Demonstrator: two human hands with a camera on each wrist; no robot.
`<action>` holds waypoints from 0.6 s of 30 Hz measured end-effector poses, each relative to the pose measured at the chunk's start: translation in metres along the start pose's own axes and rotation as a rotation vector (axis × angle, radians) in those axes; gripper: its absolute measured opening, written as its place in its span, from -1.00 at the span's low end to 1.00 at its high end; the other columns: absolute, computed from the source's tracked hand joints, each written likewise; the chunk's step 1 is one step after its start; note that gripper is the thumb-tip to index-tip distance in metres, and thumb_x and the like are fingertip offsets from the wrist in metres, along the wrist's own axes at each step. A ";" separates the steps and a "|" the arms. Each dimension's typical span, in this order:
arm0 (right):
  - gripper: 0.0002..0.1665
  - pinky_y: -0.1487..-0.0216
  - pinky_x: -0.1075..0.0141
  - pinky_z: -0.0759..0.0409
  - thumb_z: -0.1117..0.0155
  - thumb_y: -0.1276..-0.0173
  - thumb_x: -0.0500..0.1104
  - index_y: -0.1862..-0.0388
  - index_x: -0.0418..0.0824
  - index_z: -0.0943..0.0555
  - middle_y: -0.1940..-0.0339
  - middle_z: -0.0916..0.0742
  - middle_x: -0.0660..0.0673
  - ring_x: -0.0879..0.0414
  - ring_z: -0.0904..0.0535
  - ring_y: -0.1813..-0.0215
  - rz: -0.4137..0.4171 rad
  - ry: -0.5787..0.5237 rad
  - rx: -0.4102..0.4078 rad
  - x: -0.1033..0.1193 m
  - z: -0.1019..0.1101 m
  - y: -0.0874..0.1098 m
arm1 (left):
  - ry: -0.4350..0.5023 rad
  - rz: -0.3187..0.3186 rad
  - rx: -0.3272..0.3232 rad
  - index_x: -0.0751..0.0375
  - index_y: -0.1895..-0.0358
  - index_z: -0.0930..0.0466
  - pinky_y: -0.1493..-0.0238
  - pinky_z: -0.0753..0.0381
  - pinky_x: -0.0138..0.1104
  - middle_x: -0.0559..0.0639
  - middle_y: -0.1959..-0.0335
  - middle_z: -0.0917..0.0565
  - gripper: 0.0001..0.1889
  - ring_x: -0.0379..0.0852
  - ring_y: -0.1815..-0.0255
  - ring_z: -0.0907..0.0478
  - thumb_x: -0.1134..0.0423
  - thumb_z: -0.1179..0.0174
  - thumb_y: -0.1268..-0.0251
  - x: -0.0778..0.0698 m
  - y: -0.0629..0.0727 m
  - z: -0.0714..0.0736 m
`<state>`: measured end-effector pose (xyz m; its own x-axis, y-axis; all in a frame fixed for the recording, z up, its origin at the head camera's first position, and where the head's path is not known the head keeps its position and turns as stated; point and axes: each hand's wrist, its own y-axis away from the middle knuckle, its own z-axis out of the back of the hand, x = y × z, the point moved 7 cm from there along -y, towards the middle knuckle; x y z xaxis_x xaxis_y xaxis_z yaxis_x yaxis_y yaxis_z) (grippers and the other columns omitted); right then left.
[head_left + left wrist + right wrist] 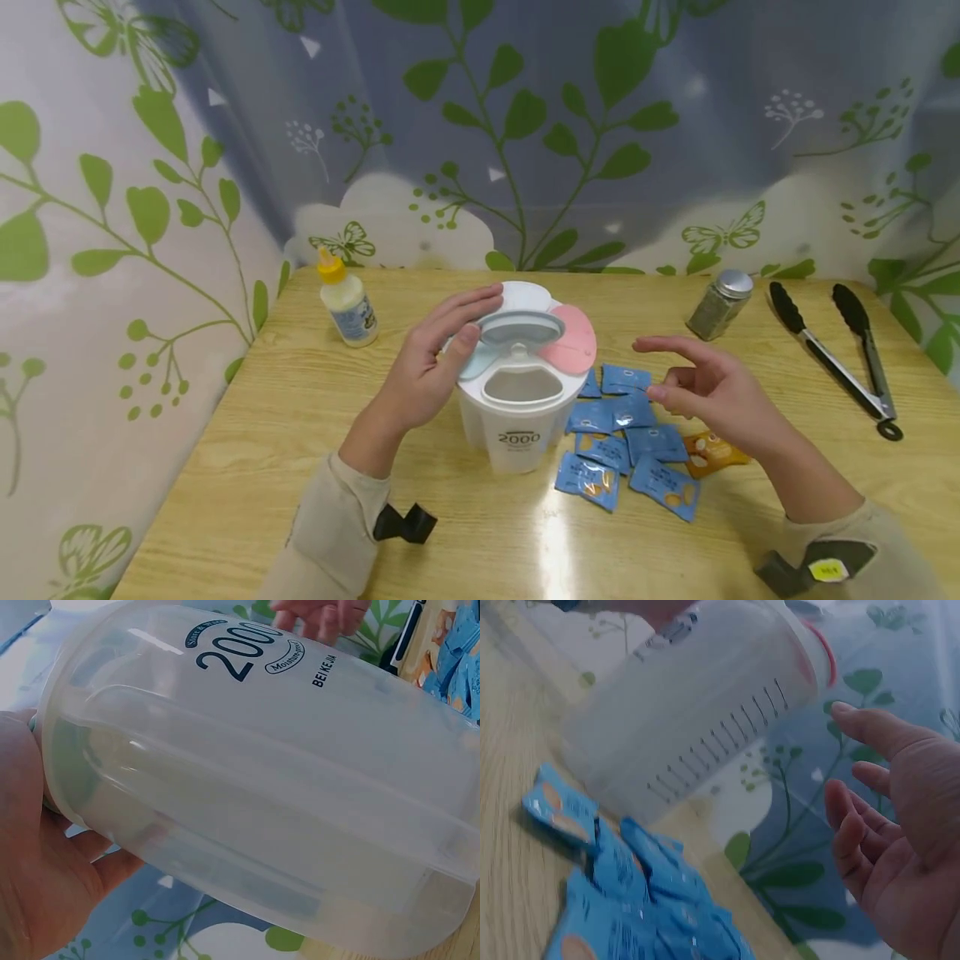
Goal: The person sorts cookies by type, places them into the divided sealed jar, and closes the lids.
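Note:
A white, translucent storage canister (pixel 519 446) marked "2000" stands on the table, its top divided into sections with white, pink and pale blue covers. The grey flap (pixel 521 329) is raised, and the front opening (pixel 522 386) shows. My left hand (pixel 431 358) rests on the left of the lid, fingers stretched along its edge and thumb over the top. To the right, my right hand (pixel 716 396) hovers over several blue snack packets (pixel 630 412). It holds nothing; the index finger points left and the other fingers are loosely bent. An orange packet (pixel 712 454) lies partly below that hand.
A small bottle with a yellow cap (pixel 348 304) stands at the back left. Back right there is a glass jar with a silver lid (pixel 722 304), and beside it black-tipped tongs (pixel 840 362) lie spread. A leaf-patterned curtain (pixel 525 167) hangs behind the wooden table (pixel 262 467).

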<state>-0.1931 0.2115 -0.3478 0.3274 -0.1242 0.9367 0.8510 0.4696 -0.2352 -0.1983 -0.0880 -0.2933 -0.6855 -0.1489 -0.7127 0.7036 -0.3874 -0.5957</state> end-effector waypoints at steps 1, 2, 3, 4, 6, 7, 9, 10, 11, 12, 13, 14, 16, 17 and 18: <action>-0.37 0.54 0.20 -0.40 -0.17 -0.38 -0.51 -0.43 -0.37 -0.36 -0.32 -0.58 0.02 0.15 -0.55 0.41 -0.006 0.013 0.003 -0.004 0.004 0.003 | 0.003 -0.002 0.000 0.33 -0.32 -0.49 -0.51 -0.31 -0.13 0.14 -0.42 -0.46 -0.45 0.01 -0.48 -0.34 -0.05 0.16 -0.63 0.000 0.000 0.000; -0.37 0.53 0.20 -0.41 -0.18 -0.38 -0.51 -0.43 -0.38 -0.35 -0.32 -0.57 0.03 0.13 -0.56 0.42 -0.017 0.027 0.006 -0.008 0.008 0.005 | 0.006 -0.002 0.000 0.33 -0.32 -0.49 -0.51 -0.30 -0.12 0.14 -0.42 -0.46 -0.44 0.01 -0.48 -0.34 -0.05 0.16 -0.63 0.000 -0.001 0.000; -0.37 0.55 0.20 -0.42 -0.18 -0.38 -0.50 -0.43 -0.38 -0.35 -0.32 -0.58 0.04 0.11 -0.56 0.41 -0.030 0.046 0.009 -0.012 0.011 0.008 | 0.009 -0.001 -0.001 0.33 -0.32 -0.49 -0.51 -0.30 -0.12 0.14 -0.42 -0.46 -0.44 0.01 -0.49 -0.34 -0.06 0.16 -0.62 0.000 -0.001 0.000; -0.37 0.55 0.19 -0.42 -0.19 -0.38 -0.50 -0.43 -0.39 -0.35 -0.33 -0.58 0.06 0.10 -0.57 0.41 -0.042 0.063 0.016 -0.017 0.015 0.011 | 0.011 0.001 0.000 0.33 -0.32 -0.49 -0.51 -0.30 -0.12 0.14 -0.42 -0.46 -0.43 0.01 -0.49 -0.34 -0.07 0.16 -0.62 0.000 -0.001 -0.001; -0.37 0.56 0.18 -0.46 -0.21 -0.39 -0.47 -0.43 -0.35 -0.36 -0.32 -0.58 0.12 0.05 -0.58 0.41 -0.080 0.099 0.023 -0.026 0.021 0.017 | 0.015 0.007 0.003 0.32 -0.32 -0.49 -0.51 -0.30 -0.12 0.13 -0.42 -0.46 -0.42 0.00 -0.49 -0.33 -0.09 0.16 -0.62 0.001 -0.002 -0.002; -0.36 0.57 0.17 -0.45 -0.21 -0.39 -0.46 -0.43 -0.33 -0.36 -0.32 -0.58 0.14 0.03 -0.57 0.42 -0.095 0.118 0.026 -0.031 0.024 0.020 | 0.018 0.010 0.005 0.32 -0.32 -0.49 -0.51 -0.30 -0.12 0.13 -0.43 -0.46 -0.42 0.00 -0.49 -0.33 -0.09 0.16 -0.62 0.001 -0.002 -0.002; -0.34 0.55 0.17 -0.52 -0.24 -0.39 -0.43 -0.45 -0.27 -0.36 -0.32 -0.57 0.16 0.00 -0.58 0.40 -0.129 0.148 0.021 -0.040 0.030 0.024 | 0.021 0.016 0.005 0.32 -0.32 -0.49 -0.51 -0.30 -0.11 0.13 -0.43 -0.46 -0.41 0.00 -0.49 -0.33 -0.10 0.16 -0.62 0.001 -0.002 -0.003; -0.33 0.53 0.17 -0.54 -0.25 -0.39 -0.42 -0.46 -0.24 -0.36 -0.33 -0.56 0.15 0.00 -0.59 0.40 -0.142 0.161 0.015 -0.044 0.033 0.025 | 0.024 0.018 0.004 0.32 -0.32 -0.49 -0.51 -0.30 -0.11 0.13 -0.43 -0.45 -0.42 0.00 -0.49 -0.33 -0.10 0.16 -0.62 0.001 -0.002 -0.003; -0.32 0.51 0.18 -0.56 -0.27 -0.38 -0.39 -0.46 -0.21 -0.36 -0.32 -0.56 0.14 0.00 -0.59 0.40 -0.158 0.176 0.003 -0.049 0.036 0.025 | 0.023 0.019 0.001 0.33 -0.32 -0.49 -0.51 -0.31 -0.11 0.14 -0.43 -0.46 -0.41 0.00 -0.49 -0.33 -0.10 0.17 -0.62 0.001 -0.002 -0.003; -0.31 0.47 0.20 -0.58 -0.28 -0.38 -0.38 -0.47 -0.20 -0.36 -0.32 -0.57 0.15 0.01 -0.59 0.39 -0.168 0.194 -0.003 -0.052 0.039 0.026 | 0.024 0.020 -0.001 0.33 -0.32 -0.49 -0.51 -0.31 -0.12 0.14 -0.42 -0.46 -0.41 0.00 -0.48 -0.34 -0.10 0.17 -0.62 0.001 -0.001 -0.003; -0.31 0.45 0.21 -0.59 -0.29 -0.38 -0.36 -0.46 -0.21 -0.36 -0.31 -0.58 0.14 0.02 -0.59 0.39 -0.176 0.210 -0.010 -0.056 0.041 0.026 | 0.024 0.021 -0.004 0.33 -0.32 -0.49 -0.50 -0.32 -0.12 0.14 -0.42 -0.46 -0.41 0.00 -0.48 -0.34 -0.10 0.17 -0.62 0.002 -0.001 -0.002; -0.32 0.43 0.23 -0.60 -0.30 -0.38 -0.35 -0.46 -0.21 -0.36 -0.31 -0.58 0.14 0.03 -0.59 0.38 -0.189 0.223 -0.012 -0.059 0.044 0.026 | 0.024 0.021 -0.009 0.33 -0.31 -0.50 -0.50 -0.32 -0.13 0.14 -0.42 -0.46 -0.41 -0.01 -0.48 -0.35 -0.10 0.17 -0.62 0.002 -0.001 -0.002; -0.35 0.42 0.25 -0.59 -0.31 -0.39 -0.30 -0.44 -0.25 -0.38 -0.26 -0.61 0.14 0.04 -0.59 0.39 -0.212 0.258 -0.011 -0.065 0.049 0.028 | 0.024 0.019 -0.015 0.33 -0.31 -0.50 -0.49 -0.33 -0.14 0.14 -0.41 -0.47 -0.42 -0.01 -0.47 -0.36 -0.09 0.17 -0.62 0.003 0.000 -0.002; -0.36 0.42 0.26 -0.58 -0.31 -0.40 -0.28 -0.43 -0.27 -0.39 -0.23 -0.62 0.16 0.04 -0.59 0.40 -0.221 0.277 -0.008 -0.068 0.051 0.029 | 0.025 0.018 -0.017 0.33 -0.30 -0.50 -0.49 -0.34 -0.14 0.14 -0.41 -0.47 -0.42 -0.01 -0.46 -0.36 -0.08 0.17 -0.62 0.003 0.000 -0.002; -0.37 0.44 0.27 -0.57 -0.32 -0.40 -0.26 -0.41 -0.28 -0.41 -0.20 -0.63 0.17 0.05 -0.58 0.42 -0.234 0.295 -0.008 -0.071 0.054 0.030 | 0.028 0.016 -0.020 0.34 -0.30 -0.50 -0.49 -0.34 -0.15 0.14 -0.41 -0.47 -0.43 -0.01 -0.46 -0.37 -0.07 0.17 -0.63 0.003 0.001 -0.002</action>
<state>-0.2127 0.2811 -0.4071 0.2271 -0.4743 0.8506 0.9197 0.3918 -0.0271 -0.1995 -0.0870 -0.2964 -0.6687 -0.1298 -0.7322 0.7183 -0.3673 -0.5909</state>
